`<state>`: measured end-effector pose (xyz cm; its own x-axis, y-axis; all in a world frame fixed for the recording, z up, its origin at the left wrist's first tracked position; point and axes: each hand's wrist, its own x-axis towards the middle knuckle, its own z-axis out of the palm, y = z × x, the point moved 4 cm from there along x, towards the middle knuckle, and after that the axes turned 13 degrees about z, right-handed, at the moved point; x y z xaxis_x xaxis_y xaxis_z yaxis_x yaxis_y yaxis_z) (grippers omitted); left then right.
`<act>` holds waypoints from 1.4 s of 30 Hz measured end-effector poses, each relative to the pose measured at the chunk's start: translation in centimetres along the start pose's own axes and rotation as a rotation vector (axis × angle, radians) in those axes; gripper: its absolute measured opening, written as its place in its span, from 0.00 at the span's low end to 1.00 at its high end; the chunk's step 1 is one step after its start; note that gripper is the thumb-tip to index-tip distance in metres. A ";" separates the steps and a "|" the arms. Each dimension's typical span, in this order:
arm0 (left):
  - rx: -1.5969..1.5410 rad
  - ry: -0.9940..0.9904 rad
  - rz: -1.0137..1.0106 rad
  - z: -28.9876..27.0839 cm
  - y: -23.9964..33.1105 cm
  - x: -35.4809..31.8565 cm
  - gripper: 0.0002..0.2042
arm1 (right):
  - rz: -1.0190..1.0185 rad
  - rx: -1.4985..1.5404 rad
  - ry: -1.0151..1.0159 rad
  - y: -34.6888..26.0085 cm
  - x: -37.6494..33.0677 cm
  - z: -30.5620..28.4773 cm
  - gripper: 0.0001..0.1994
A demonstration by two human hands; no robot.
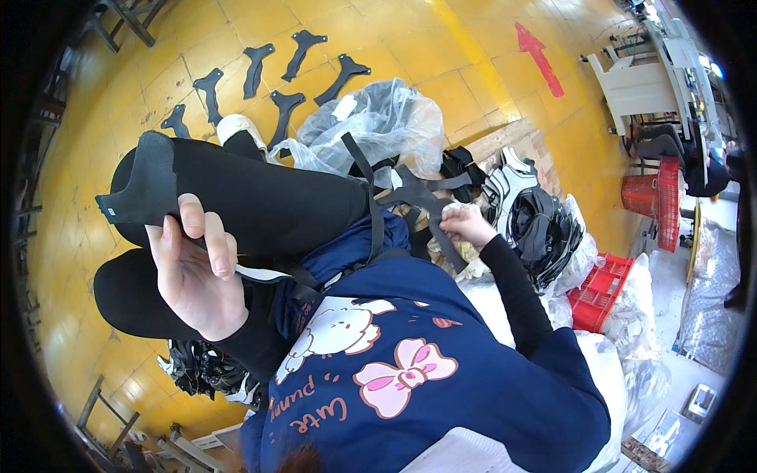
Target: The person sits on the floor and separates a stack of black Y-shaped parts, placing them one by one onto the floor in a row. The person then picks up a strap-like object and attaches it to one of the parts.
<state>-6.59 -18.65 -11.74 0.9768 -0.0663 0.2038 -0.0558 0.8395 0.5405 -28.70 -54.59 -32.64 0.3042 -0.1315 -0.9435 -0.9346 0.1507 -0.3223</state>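
Note:
My left hand (201, 276) pinches the edge of a flat black fabric piece (150, 185) that widens to a flared end with a small white label. The piece is held up over my black-trousered knees. Farther right, my right hand (469, 225) has its fingers closed on a branched black fabric piece (422, 197) with several arms, beside my lap. A black strap (374, 193) runs upright near that piece, across my thigh. A white strip (264, 274) shows beside my left wrist; where it leads is hidden.
Several black Y-shaped pieces (254, 71) lie on the yellow tiled floor, near a clear plastic bag (378, 118). Bundled black and white pieces (540, 221) sit at right, beside a red crate (603, 292). Another bundle (213, 370) lies lower left. A person (670, 142) sits far right.

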 end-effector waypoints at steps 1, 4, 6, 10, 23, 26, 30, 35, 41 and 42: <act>-0.022 -0.002 -0.015 0.1 -0.4 -0.2 0.08 | -0.004 0.002 -0.020 2.7 1.5 0.0 0.08; 0.018 0.004 -0.027 0.4 -0.9 0.0 0.09 | -0.076 -0.568 0.366 3.0 3.5 0.6 0.09; 0.058 0.035 -0.046 0.7 -1.0 0.2 0.09 | -0.211 -0.921 0.705 0.2 3.2 1.5 0.09; 0.107 0.065 -0.069 1.2 -1.6 0.4 0.09 | -0.603 -0.541 0.743 -6.6 5.7 1.8 0.10; 0.248 0.115 -0.195 0.9 -3.4 -0.4 0.12 | -0.278 -0.740 0.621 -6.6 10.2 0.0 0.13; 0.251 0.053 -0.220 1.3 -3.5 -0.5 0.09 | -0.318 -0.723 0.497 -6.0 8.8 -2.0 0.13; 0.216 0.090 -0.238 1.0 -4.0 -0.6 0.11 | -0.421 -0.650 0.360 -5.8 7.8 -2.0 0.14; 0.230 0.068 -0.268 0.8 -4.8 -0.8 0.11 | -0.464 -0.664 0.574 -7.4 4.4 -2.6 0.13; 0.295 0.004 -0.346 0.8 -6.2 -0.9 0.13 | -0.585 -0.876 0.189 -10.9 -5.1 -1.7 0.07; 0.298 0.000 -0.353 0.8 -6.5 -1.0 0.14 | -0.608 -0.905 0.165 -11.4 -6.5 -1.8 0.06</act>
<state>-7.37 -24.52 -14.81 0.9467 -0.3201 -0.0352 0.2233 0.5739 0.7879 -20.36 -57.19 -22.65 0.7936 -0.0795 -0.6032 -0.4474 -0.7481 -0.4900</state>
